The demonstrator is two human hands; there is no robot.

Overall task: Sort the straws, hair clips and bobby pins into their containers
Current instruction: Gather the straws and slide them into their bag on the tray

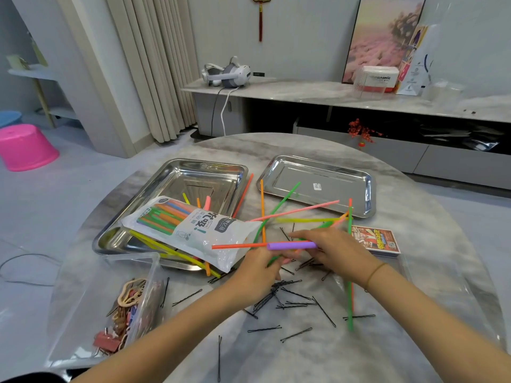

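Marble table (pixel 304 146), scattered bobby pins (pixel 272 295); right hand (pixel 338 254) fingers pinching purple straw (pixel 290 246); left hand (pixel 255 272) fingers' grip unclear

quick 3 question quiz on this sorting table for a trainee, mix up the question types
1. True or false: the bag of straws lies across the flat tray with the sticker.
2. Where are the hair clips? A) in the clear plastic box B) on the flat tray C) scattered on the table
3. Fill in: the right hand holds a thick ___ straw.

Key:
1. False. It lies across the deep tray.
2. A.
3. Purple: it holds the purple straw.
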